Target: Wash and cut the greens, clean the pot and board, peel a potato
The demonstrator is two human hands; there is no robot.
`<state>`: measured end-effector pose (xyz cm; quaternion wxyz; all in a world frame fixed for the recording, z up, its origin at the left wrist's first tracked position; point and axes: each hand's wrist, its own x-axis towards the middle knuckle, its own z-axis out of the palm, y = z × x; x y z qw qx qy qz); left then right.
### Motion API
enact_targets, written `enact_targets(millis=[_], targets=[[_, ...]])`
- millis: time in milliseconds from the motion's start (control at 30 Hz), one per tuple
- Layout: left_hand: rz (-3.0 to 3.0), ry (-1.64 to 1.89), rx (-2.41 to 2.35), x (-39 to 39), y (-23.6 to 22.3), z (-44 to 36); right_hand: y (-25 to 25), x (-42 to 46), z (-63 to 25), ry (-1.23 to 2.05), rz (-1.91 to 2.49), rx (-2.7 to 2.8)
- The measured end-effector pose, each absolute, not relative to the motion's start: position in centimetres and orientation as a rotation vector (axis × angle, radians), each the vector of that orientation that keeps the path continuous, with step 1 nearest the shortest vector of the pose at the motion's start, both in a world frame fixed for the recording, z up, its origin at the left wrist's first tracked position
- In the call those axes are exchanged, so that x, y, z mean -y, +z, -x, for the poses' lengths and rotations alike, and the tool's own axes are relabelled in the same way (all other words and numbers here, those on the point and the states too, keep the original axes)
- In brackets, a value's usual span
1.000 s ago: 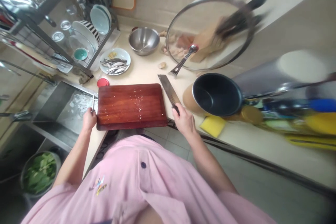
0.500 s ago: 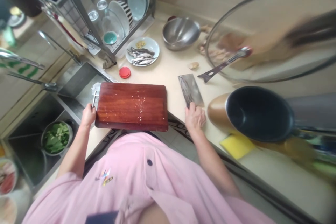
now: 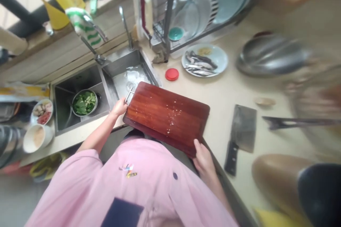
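Observation:
A dark red wooden cutting board [image 3: 157,113] with small pale bits on it is held in front of my body. My left hand [image 3: 119,107] is closed around the metal handle on its left end. At the near right corner, my right hand [image 3: 204,158] grips the board's edge, thumb on top; its other fingers are mostly hidden. To the right of that hand, a cleaver [image 3: 243,127] with a black handle lies flat on the counter, touched by neither hand.
Left of the board is a double sink [image 3: 60,90] holding a bowl of green leaves [image 3: 84,103]. Beyond the board lie a red lid [image 3: 172,74] and a plate of small fish [image 3: 222,67]. A dish rack [image 3: 167,17] stands behind. A metal bowl [image 3: 271,56] is at right.
My right hand has let go of the cleaver, leaving it on the counter, and has taken hold of the board's right corner. The view has turned left toward the sink.

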<state>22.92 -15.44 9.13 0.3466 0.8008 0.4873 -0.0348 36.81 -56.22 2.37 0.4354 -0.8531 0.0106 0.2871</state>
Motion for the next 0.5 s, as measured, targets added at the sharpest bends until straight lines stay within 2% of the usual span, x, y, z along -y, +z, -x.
enact_targets(millis=[133,233,500], targets=[[-1.870,0.130,-1.239,15.1,8.8,-18.6,3.4,54.1,-36.9,0.669,2.152,-0.035],[-1.670,0.357,-1.277,13.4,10.3,-14.1,5.0,49.8,-38.0,0.723,2.066,0.115],[-1.165,0.797,-1.531,9.3,17.2,-4.5,4.7,28.0,-39.3,0.988,1.793,0.547]])
